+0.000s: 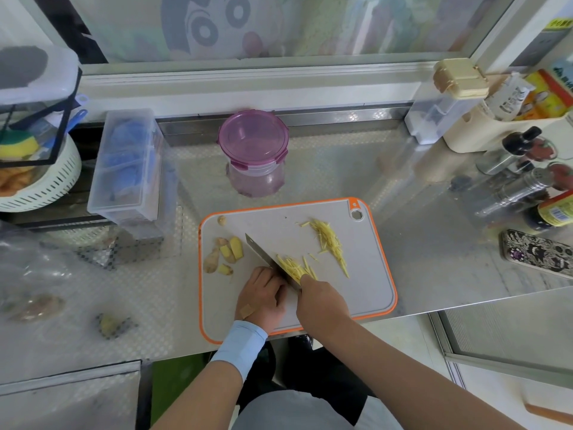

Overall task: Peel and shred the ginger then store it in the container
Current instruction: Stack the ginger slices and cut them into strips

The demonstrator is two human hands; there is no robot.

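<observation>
On the cutting board (279,225), right hand (322,302) grips knife (262,252); curled left hand's (263,294) hold is unclear. Container (252,150) stands lidded.

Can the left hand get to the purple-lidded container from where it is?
Probably yes: the container stands just past the cutting board; only the knife slants between it and the left hand, easily skirted.

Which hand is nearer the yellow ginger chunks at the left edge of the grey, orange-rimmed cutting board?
Left. The left hand sits just below-right of the yellow ginger chunks; the right hand, gripping the steel knife, is farther right, beyond the blade.
</observation>
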